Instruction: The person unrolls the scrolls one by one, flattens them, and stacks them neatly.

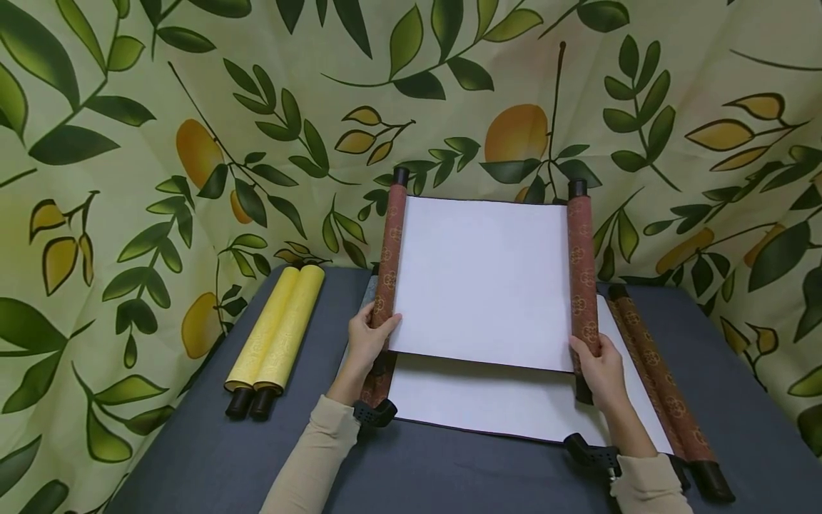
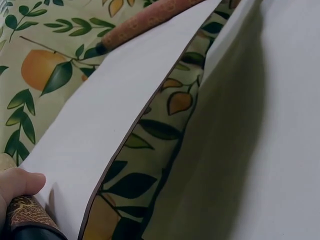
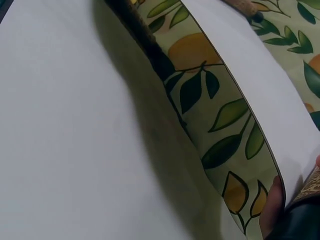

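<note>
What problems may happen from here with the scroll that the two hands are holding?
The left hand and right hand each grip a roller, so uneven pulling might crease or tear the held scroll. The lower scroll lies beneath, so a roller slipping from a hand could dent or mark it.

Two white sheets (image 1: 484, 278), two yellow rolls (image 1: 291, 328)

The raised sheet (image 1: 484, 285) looks like smooth, matt paper; its 2 rollers (image 1: 582, 264), patterned brocade. The 2 yellow rolls (image 1: 293, 325) have a faint sheen, their end knobs (image 1: 262, 404) smooth. Table covering (image 1: 193, 442) and backdrop (image 1: 257, 43) look like matt cloth.
</note>
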### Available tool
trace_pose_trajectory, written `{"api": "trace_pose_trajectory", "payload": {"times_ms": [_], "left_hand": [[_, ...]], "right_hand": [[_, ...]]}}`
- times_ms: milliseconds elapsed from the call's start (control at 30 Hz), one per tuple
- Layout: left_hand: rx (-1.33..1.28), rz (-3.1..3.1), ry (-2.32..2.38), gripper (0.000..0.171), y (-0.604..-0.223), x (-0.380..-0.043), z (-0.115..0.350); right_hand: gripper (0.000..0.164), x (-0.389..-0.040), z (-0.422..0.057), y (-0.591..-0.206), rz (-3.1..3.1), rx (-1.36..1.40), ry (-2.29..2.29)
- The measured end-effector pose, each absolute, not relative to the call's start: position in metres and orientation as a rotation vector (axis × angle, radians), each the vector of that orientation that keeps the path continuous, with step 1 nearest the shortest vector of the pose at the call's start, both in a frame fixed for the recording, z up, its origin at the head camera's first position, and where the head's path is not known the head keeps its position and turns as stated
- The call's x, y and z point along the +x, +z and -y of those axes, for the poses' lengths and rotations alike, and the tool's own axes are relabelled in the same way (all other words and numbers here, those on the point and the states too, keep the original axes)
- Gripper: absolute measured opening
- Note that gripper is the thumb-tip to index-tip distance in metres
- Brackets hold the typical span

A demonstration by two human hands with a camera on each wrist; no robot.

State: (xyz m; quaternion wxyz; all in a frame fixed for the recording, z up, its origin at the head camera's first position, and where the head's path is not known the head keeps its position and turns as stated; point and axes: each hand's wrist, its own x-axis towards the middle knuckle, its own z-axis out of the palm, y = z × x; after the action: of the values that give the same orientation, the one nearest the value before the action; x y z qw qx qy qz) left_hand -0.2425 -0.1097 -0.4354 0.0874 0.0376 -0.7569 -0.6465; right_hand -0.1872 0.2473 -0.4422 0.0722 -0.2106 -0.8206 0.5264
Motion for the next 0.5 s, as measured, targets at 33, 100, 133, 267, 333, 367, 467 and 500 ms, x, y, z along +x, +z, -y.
{"api": "trace_pose_trajectory", "payload": {"times_ms": [33, 100, 133, 267, 333, 367, 467, 500], "left_hand": [[0.115, 2.25, -1.926, 0.054, -0.4349, -0.2423, 0.1099], [0.129, 2.252, -1.928, 0.062, -0.4339, -0.2422, 0.1107], [0.138, 2.261, -1.929, 0.064, -0.4332, -0.2421, 0.1112], [0.146, 2.329, -1.924, 0.069, -0.4317, -0.2418, 0.1144], [0.134, 2.362, -1.927, 0.069, -0.4313, -0.2421, 0.1161], [0.125, 2.374, -1.932, 0.069, -0.4308, -0.242, 0.1168], [0.111, 2.398, -1.94, 0.065, -0.4304, -0.2429, 0.1168], [0.106, 2.402, -1.945, 0.062, -0.4306, -0.2435, 0.1163]], "right_hand": [[0.059, -0.1867, -0.2478, -0.4429, 2.465, -0.634, 1.567], [0.059, -0.1865, -0.2489, -0.4441, 2.46, -0.635, 1.551], [0.06, -0.1868, -0.2495, -0.4446, 2.455, -0.634, 1.553], [0.067, -0.1865, -0.2518, -0.4451, 2.462, -0.644, 1.527], [0.073, -0.1864, -0.2529, -0.4447, 2.469, -0.637, 1.523], [0.074, -0.1861, -0.2534, -0.4446, 2.474, -0.635, 1.515], [0.077, -0.1861, -0.2544, -0.4438, 2.466, -0.633, 1.527], [0.077, -0.1859, -0.2545, -0.4437, 2.464, -0.634, 1.531]]}}
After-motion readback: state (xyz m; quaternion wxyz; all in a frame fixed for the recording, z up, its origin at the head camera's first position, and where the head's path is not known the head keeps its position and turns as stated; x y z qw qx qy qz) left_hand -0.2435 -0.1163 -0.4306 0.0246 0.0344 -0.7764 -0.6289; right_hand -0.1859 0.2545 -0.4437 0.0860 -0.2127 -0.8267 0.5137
